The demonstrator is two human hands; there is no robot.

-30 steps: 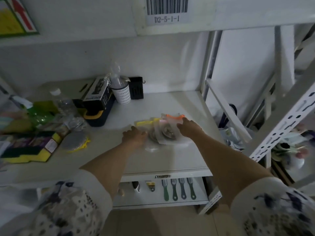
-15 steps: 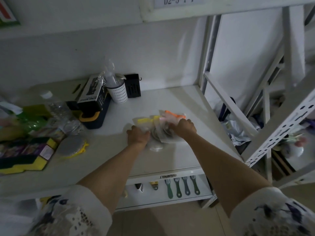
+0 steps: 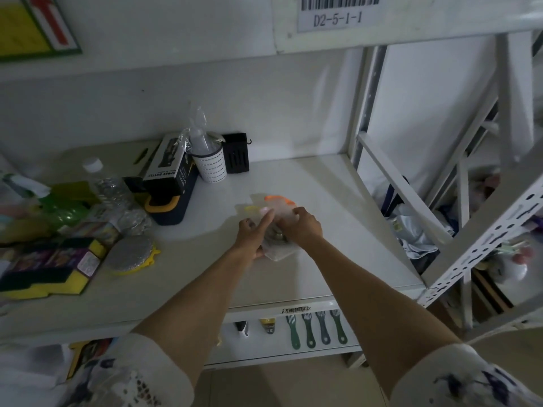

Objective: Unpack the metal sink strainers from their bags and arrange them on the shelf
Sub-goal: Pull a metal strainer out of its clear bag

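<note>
A small pile of clear plastic bags (image 3: 277, 251) lies on the white shelf (image 3: 323, 201). Their header strips show orange (image 3: 274, 198) and yellow (image 3: 249, 208) at the far side. A round metal sink strainer (image 3: 277, 236) glints inside the top bag, between my hands. My left hand (image 3: 254, 235) grips the bag's left side with the index finger stretched out over it. On the bag's right side my right hand (image 3: 302, 227) is closed, knuckles up. The two hands nearly touch above the strainer.
Left of the bags stand a perforated white cup (image 3: 211, 165), a black spray-bottle box (image 3: 169, 168), a black holder (image 3: 236, 152), a water bottle (image 3: 108, 183), a round scourer (image 3: 129, 255) and sponge packs (image 3: 47, 265). Green brushes (image 3: 316, 327) hang below. A slanted shelf brace (image 3: 402, 186) stands right.
Both hands have drawn together and toward me, gathering the top bag with the strainer. My left index finger now stretches over the bag. The camera tilted up again.
</note>
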